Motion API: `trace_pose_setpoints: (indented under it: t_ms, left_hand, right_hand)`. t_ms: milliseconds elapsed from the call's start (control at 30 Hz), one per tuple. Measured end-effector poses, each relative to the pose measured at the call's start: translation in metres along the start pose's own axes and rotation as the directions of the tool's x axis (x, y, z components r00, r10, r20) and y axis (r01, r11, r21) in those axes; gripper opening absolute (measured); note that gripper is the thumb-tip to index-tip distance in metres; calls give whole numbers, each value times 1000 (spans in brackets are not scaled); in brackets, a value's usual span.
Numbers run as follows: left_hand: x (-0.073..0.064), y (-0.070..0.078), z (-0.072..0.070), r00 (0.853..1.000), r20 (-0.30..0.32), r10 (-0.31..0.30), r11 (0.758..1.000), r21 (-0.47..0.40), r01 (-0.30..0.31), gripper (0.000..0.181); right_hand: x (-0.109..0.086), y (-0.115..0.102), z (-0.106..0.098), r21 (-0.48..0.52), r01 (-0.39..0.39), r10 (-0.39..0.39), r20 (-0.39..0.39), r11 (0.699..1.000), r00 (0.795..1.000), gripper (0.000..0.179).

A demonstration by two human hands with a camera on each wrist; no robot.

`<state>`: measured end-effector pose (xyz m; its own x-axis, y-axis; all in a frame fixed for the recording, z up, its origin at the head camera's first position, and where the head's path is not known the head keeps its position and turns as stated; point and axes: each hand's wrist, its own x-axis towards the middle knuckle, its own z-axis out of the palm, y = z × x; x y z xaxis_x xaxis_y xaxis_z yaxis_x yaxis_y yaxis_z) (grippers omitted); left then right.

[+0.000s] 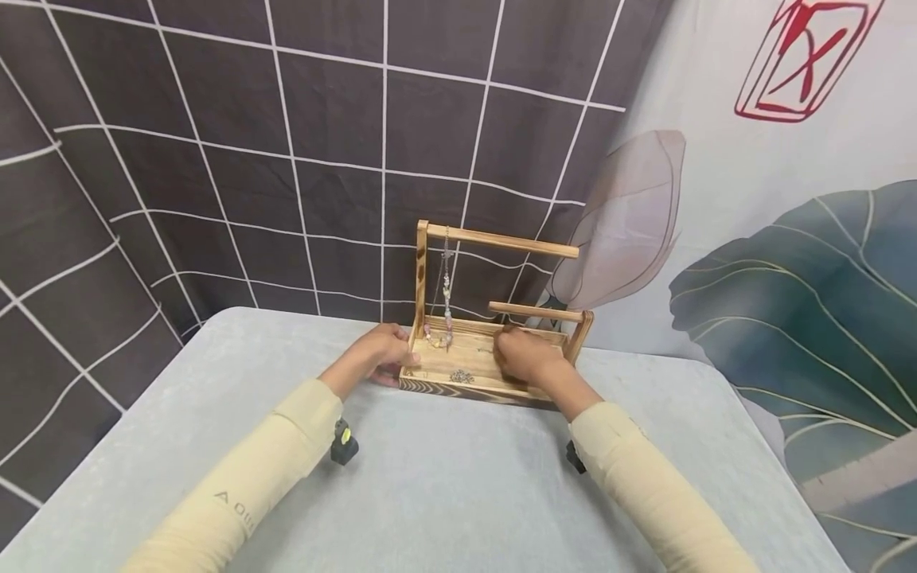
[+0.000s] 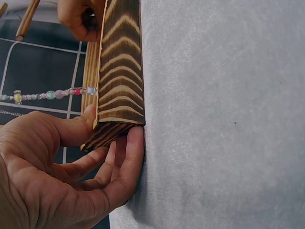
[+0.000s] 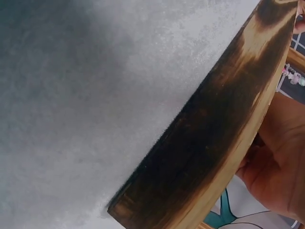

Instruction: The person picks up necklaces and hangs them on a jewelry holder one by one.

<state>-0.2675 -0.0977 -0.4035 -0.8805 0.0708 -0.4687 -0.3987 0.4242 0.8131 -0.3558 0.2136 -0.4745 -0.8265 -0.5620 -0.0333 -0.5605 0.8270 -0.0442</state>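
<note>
A wooden jewelry stand (image 1: pixel 466 390) with a shallow tray base and two horizontal bars stands on the table. At its left end, my left hand (image 1: pixel 387 348) grips the tray, thumb at the rim and fingers against the outer end wall. My right hand (image 1: pixel 526 354) reaches down into the tray's right half with bent fingers. Its fingertips are hidden, and I cannot tell whether they hold anything. A beaded necklace (image 1: pixel 447 306) hangs from the taller bar (image 1: pixel 501 240). On the tray floor lies a small silvery chain heap (image 1: pixel 462 376), near the front wall.
The shorter bar (image 1: pixel 537 311) juts leftward above the right hand. A pale cloth covers the table (image 1: pixel 458 493). Close behind the stand hangs a dark gridded curtain (image 1: pixel 329 199), with a leaf-patterned cloth (image 1: pixel 802 318) to the right.
</note>
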Motion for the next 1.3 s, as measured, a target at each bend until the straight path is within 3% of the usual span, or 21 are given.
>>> trace_pose_setpoints:
  t_ms: [167,333,533,733,933,1167,1300]
  left_hand:
    - [-2,2,0,1000,0,3,1000,-1,-3,50]
    - [-2,3,-1,1000,-1,-4,1000,-1,4,51]
    - [-5,4,-2,1000,-7,-7,1000,5,7,49]
    - [-6,6,0,1000,-13,-12,1000,2,12,48]
    - [-6,6,1,1000,-25,-14,1000,21,14,49]
    - [-4,4,2,1000,-28,-11,1000,18,12,49]
    - [-3,4,2,999,-32,-13,1000,23,14,50]
  right_hand:
    - [-1,0,-2,5,-3,3,25,1000,1000,15]
    - [0,6,-3,119,5,-7,15,993,1000,13]
    - [3,16,0,283,20,-11,-35,959,999,24]
    - [-6,8,-12,393,-18,24,-10,919,1000,16]
    - [-16,-3,-24,409,-1,16,-32,913,999,12]
    - [-7,15,-8,352,-42,23,58,935,998,7]
    - [-18,7,-23,351,-51,16,104,935,994,8]
